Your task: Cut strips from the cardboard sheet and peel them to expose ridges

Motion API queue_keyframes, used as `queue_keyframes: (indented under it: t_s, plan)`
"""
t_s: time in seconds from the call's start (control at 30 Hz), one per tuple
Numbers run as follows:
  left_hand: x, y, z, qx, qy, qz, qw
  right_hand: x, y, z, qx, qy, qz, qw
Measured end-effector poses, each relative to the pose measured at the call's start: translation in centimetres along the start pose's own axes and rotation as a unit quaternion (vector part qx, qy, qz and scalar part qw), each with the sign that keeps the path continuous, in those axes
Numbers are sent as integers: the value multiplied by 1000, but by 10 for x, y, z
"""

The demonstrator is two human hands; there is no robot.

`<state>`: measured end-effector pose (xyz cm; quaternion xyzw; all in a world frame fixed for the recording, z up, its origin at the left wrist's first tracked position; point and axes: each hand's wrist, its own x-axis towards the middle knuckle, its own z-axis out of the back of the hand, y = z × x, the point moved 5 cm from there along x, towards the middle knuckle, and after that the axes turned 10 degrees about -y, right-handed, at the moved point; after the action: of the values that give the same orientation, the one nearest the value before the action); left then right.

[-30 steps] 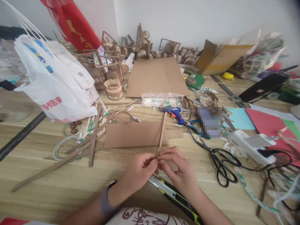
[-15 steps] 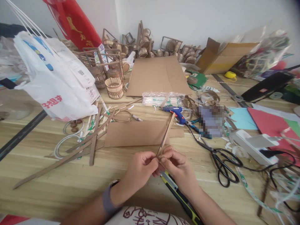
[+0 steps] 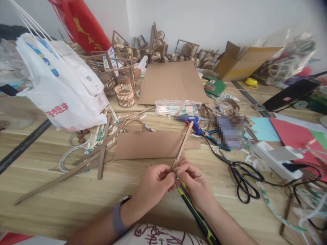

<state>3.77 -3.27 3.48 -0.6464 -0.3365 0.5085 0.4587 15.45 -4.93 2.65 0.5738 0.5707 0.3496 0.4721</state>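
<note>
Both hands meet over the front of the wooden table, pinching the lower end of a thin brown-and-pale strip (image 3: 184,142) that slants up and away to the right. My left hand (image 3: 158,179) has its thumb and fingers closed on the strip's end. Opposite it, my right hand (image 3: 192,177) grips the same end, thumb tip close to the left thumb. The pinched part is hidden by the fingers. A yellow-and-black utility knife (image 3: 195,211) lies on the table, partly under the right hand. Just beyond is a flat cardboard piece (image 3: 146,146).
A blue glue gun (image 3: 194,124) lies beyond the strip. Black-handled scissors (image 3: 246,180) are at right, near a white power strip (image 3: 278,160). Loose brown strips (image 3: 100,153) and a white plastic bag (image 3: 61,88) are at left. Small woven baskets (image 3: 124,95) stand behind.
The strip's far end has shifted slightly right, and its broad face shows more. The hands have barely moved, both keeping their pinch. The knife's front end is now more hidden.
</note>
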Motion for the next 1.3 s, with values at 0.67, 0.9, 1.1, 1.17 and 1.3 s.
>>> queue_keyframes:
  t_s: [0.67,0.9,1.1,1.17,1.3]
  plan:
    - [-2,2,0,12,4,-9,1000,-2,-2,-4,20,13,-30,999]
    - [-2,3,0,16,12,-21,1000,-1,-4,-8,76,21,-95,992]
    - [-2,3,1,30,31,-26,999,3,-1,4,-21,-3,-25,999]
    - [-1,3,2,55,26,-35,998,4,2,8,-91,-11,31,995]
    - [-1,2,4,85,15,-51,995,1,10,8,-200,-20,137,970]
